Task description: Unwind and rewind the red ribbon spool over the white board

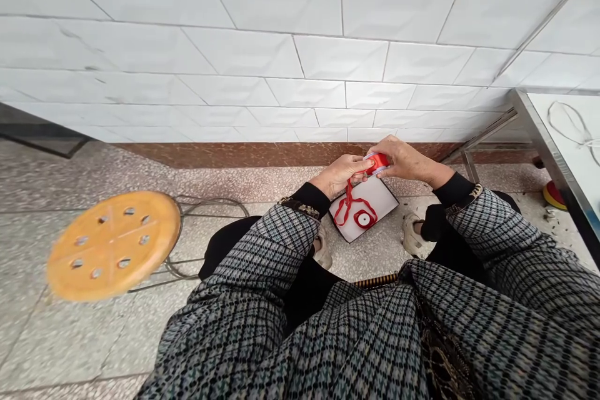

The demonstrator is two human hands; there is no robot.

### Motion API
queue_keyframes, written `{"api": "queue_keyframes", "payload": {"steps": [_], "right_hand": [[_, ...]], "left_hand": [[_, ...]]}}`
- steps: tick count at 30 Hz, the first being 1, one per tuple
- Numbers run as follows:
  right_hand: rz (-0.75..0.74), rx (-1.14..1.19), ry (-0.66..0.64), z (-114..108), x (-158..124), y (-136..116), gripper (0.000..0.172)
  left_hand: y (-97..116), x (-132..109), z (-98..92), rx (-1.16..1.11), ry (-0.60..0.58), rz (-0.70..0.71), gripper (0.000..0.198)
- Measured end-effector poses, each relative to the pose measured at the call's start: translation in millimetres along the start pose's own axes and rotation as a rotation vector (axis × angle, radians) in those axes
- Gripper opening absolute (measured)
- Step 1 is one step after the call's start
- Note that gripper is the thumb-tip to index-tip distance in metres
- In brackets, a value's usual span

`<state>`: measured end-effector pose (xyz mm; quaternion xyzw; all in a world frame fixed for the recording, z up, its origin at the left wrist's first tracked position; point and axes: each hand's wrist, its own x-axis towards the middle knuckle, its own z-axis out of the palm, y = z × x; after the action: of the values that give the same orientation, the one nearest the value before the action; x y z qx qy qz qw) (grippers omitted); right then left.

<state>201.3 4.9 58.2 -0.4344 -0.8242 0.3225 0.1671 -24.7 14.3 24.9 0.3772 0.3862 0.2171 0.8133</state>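
Observation:
Between my two hands is a spool of bright red ribbon (376, 163) with pale rims. My right hand (402, 159) grips the spool from the right side. My left hand (343, 174) closes on its left side, the thumb pressed against the ribbon. A darker red ribbon length (349, 201) hangs below my left hand into a shallow white tray (385, 200) with a dark edge. A second ribbon spool (364, 219), with a white hub, lies in that tray. The tray is on the floor between my feet.
A round orange stool (112, 244) with holes and thin metal legs stands at the left. White wall tiles (323, 56) rise ahead. On the right is a metal-framed table (557, 169) with a white cable (574, 125) on top. A red-and-yellow object (554, 195) is beneath it.

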Motion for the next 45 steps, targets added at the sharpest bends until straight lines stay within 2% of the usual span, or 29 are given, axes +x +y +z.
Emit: {"api": "queue_keyframes", "payload": {"steps": [3,6,10,14,22,26,33,36,40,45], "right_hand": [[0.036,-0.006,0.038,1,-2,8,0.048],[0.105,0.132,0.056,-1,-7,21,0.050],[0.164,0.348,0.040,-4,-11,30,0.051],[0.188,0.417,0.066,-6,-10,26,0.052],[0.267,0.695,0.029,-7,-10,18,0.059],[0.278,0.735,0.077,-6,-9,20,0.062],[0.252,0.855,0.085,-6,-8,21,0.064],[0.236,0.893,0.098,-3,-7,22,0.066],[0.215,0.943,0.115,0,-6,23,0.067],[0.220,1.043,0.106,0,-6,16,0.066]], "left_hand": [[-1,-2,4.1,0.007,0.071,-0.004,0.029],[0,-6,2.7,0.001,0.122,0.033,0.023],[0,-7,-1.4,0.012,0.052,0.039,0.030],[0,-6,-2.7,-0.027,0.069,0.031,0.033],[-1,-4,-1.6,-0.048,0.029,0.167,0.042],[-2,-3,-0.6,-0.079,0.010,0.181,0.043],[-3,2,-2.6,-0.023,0.036,0.193,0.042],[-5,2,-1.4,-0.089,0.047,0.175,0.037],[-4,0,-0.2,-0.193,-0.076,0.115,0.039],[-2,-1,-2.4,-0.186,-0.205,0.129,0.052]]}}
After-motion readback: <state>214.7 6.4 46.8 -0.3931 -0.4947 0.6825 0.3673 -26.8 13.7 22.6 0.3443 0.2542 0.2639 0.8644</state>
